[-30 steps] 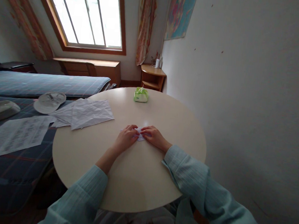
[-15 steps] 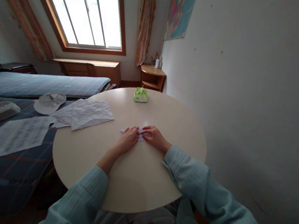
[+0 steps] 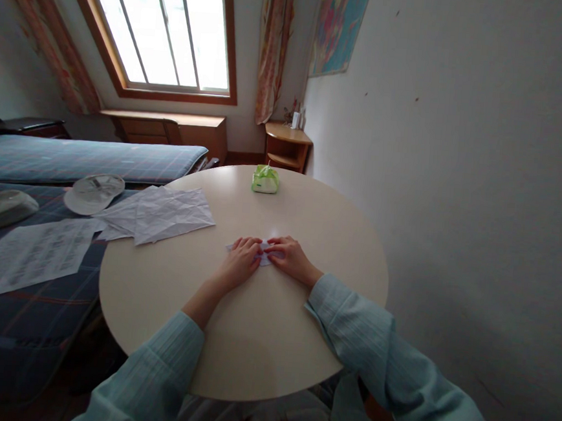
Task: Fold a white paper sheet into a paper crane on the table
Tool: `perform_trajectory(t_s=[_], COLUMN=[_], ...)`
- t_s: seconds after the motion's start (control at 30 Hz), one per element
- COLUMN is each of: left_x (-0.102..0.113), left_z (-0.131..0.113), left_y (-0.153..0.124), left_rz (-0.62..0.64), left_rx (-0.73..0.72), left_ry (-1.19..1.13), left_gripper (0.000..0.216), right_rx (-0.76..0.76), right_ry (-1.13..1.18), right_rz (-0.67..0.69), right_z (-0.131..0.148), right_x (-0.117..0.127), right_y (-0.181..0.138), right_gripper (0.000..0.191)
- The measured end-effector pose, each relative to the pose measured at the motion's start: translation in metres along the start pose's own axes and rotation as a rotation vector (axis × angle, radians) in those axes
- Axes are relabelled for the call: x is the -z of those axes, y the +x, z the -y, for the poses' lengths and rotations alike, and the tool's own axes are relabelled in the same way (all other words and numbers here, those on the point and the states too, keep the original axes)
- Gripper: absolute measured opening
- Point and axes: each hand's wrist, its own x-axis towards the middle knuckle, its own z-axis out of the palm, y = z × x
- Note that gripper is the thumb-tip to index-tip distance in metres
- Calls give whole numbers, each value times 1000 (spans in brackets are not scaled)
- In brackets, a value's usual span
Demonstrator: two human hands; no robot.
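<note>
Across our tabletop [image 3: 276, 327], the paper [image 3: 265, 260] looks folded small, what remains being unclear; our left hand [image 3: 242, 260] and right hand [image 3: 293, 258] touch it, whether gripping we can't tell.

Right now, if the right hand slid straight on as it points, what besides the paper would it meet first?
Probably the left hand, across the white paper, though the gap is unclear.

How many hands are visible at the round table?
2: the left hand over the left part of the small white paper, the right hand over its right part. No others show.
</note>
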Motion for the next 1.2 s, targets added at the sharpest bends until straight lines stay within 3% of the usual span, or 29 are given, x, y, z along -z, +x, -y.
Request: perform_trajectory(t_s=[0.2,0.53,0.87,1.2], left_x=[3,6,10,8], left_z=[0,2,-1,1], left_y=[1,3,1,1], left_rz=[-32,-36,12,-15], left_rx=[-40,-43,135,111], left_ry=[45,21,-8,-46], left_gripper=[17,15,15,15], right_rx=[50,110,-17,1], right_ry=[-27,122,185,-26], right_rz=[-33,-20,-11,-49], right_z=[1,4,14,16], right_x=[0,1,8,4], right_y=[0,0,-2,-2], right_gripper=[18,19,17,12])
